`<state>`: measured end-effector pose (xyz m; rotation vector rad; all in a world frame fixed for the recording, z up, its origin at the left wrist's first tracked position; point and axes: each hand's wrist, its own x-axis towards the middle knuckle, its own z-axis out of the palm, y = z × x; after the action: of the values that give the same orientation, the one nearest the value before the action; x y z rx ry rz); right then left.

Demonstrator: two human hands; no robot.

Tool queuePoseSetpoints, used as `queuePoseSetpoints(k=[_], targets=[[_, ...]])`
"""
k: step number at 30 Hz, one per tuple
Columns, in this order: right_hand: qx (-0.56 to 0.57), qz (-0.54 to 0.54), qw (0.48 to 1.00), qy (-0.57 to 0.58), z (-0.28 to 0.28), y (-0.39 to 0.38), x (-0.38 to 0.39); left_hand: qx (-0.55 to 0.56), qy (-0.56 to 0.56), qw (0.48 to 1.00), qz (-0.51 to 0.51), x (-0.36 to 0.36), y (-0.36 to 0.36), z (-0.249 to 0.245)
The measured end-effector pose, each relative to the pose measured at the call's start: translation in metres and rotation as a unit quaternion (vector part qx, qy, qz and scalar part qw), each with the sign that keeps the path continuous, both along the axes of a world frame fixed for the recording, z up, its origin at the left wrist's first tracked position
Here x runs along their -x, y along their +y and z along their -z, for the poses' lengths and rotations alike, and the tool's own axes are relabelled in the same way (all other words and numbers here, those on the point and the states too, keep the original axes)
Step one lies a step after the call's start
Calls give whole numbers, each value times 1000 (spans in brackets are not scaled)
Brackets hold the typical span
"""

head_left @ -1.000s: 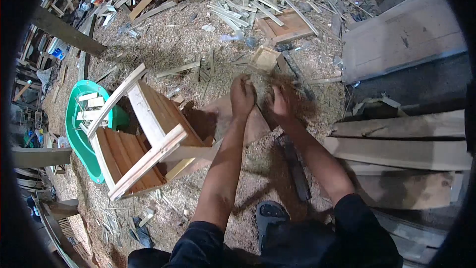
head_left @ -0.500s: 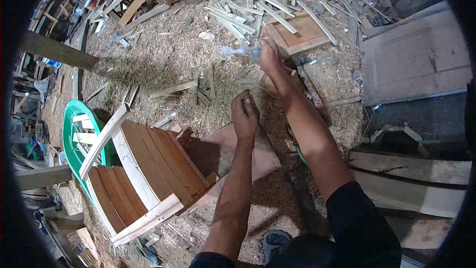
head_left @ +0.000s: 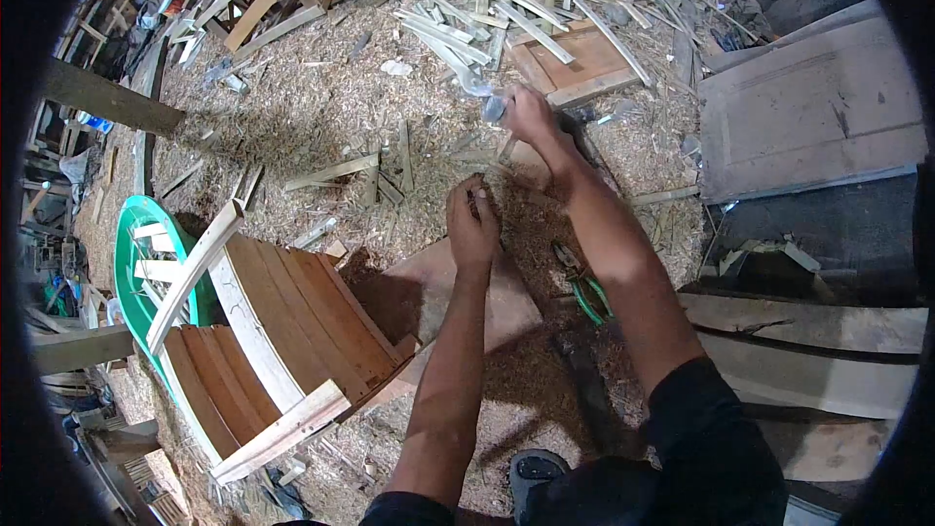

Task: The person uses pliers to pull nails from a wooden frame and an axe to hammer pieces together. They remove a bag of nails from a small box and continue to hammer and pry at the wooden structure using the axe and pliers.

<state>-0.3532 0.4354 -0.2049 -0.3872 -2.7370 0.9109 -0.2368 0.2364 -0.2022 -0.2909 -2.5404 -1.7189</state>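
Observation:
My right hand (head_left: pixel 529 115) is reached out above the ground, its fingers wrapped round a clear plastic bag (head_left: pixel 495 107). Nearer to me, my left hand (head_left: pixel 472 222) is curled over the far corner of a flat board (head_left: pixel 511 297), with thumb and fingers close together; what it holds, if anything, is too small to name. Pliers with green handles (head_left: pixel 581 282) lie on the ground beside my right forearm. To the left stands a curved wooden slatted piece (head_left: pixel 302 312) with pale rails.
A green round basket (head_left: pixel 127 253) holding pale sticks is at the left. Wood strips (head_left: pixel 448 39) are heaped at the top. A panel (head_left: pixel 799 122) and thick planks (head_left: pixel 818 370) lie at the right. A post (head_left: pixel 112 97) juts in at upper left.
My right hand has turned and moved slightly, and the plastic is more bunched near it. The pliers, mostly hidden before, now show. The whole view has shifted a little.

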Motion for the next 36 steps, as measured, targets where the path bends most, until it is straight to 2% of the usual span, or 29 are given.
queuePoseSetpoints(k=[4, 7, 10, 11, 14, 17, 18, 20, 21, 24, 25, 27, 29, 31, 32, 34, 36], targets=[[10, -77, 991, 111, -23, 4, -29, -1, 7, 1000, 2, -1, 2, -3], [-86, -113, 989, 42, -40, 1, -61, 0, 12, 1000, 10, -1, 1, 4], [-218, -164, 960, 70, -43, -10, -93, 17, 10, 1000, 16, 0, 1, 4], [-204, -175, 955, 123, -29, -8, -96, 12, 18, 1000, 19, 1, 3, 3], [-87, -201, 969, 111, -13, 5, -89, 53, 40, 997, 34, 0, 5, -4], [-114, -187, 973, 70, -24, 16, -86, 119, 83, 988, 58, -2, 6, -6], [-131, -148, 980, 33, -23, 17, -86, 141, 101, 982, 68, -1, 6, -7], [-164, -68, 983, -43, -22, 18, -89, 148, 42, 983, 103, 1, 7, -9], [-152, -43, 986, -53, -22, 17, -91, 151, 11, 981, 122, 0, 6, -9], [-140, 4, 989, -49, -16, 22, -87, 248, 25, 958, 142, 0, 7, -17], [-110, 72, 986, -104, -22, 17, -92, 271, 21, 948, 165, -2, 6, -17], [-75, 95, 980, -161, -28, 26, -91, 315, 22, 926, 206, 2, 4, -13], [-70, 115, 974, -180, -31, 25, -91, 224, 168, 951, 129, 11, 14, 40], [-99, 138, 972, -162, -43, 15, -102, 95, 140, 982, 85, 5, 26, 26], [-94, 127, 975, -157, -50, 13, -107, 14, 39, 996, 79, 0, 32, 19], [-84, 106, 980, -146, -78, 11, -115, -97, -65, 991, 73, -4, 35, -10], [-73, 117, 982, -132, -101, 10, -117, -155, -71, 983, 70, -4, 36, -38]])
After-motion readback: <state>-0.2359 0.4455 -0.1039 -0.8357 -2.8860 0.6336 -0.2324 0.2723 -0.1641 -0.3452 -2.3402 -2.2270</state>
